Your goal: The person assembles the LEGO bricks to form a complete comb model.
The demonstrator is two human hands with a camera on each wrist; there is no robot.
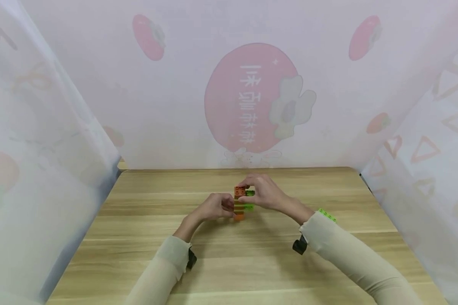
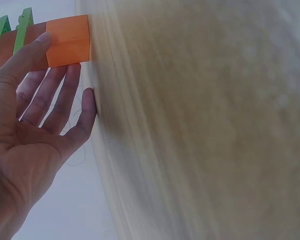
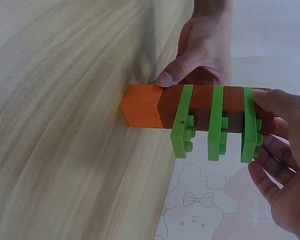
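A tower of toy building blocks [image 1: 238, 207] stands upright on the table. An orange block [image 3: 144, 106] forms its base, with brown blocks [image 3: 171, 107] above it. Between the brown blocks sit green plates [image 3: 217, 125] that jut out to one side, their studs showing. My left hand [image 1: 212, 207] holds the lower part, its thumb on the brown just above the orange base. At the top, my right hand [image 1: 266, 192] grips the tower between thumb and fingers, partly covering the uppermost block.
A light green studded plate [image 1: 327, 215] lies on the wooden table [image 1: 236, 262], partly hidden by the right sleeve. White printed curtains [image 1: 175, 106] enclose the table at the back and both sides. Each wrist carries a small black camera.
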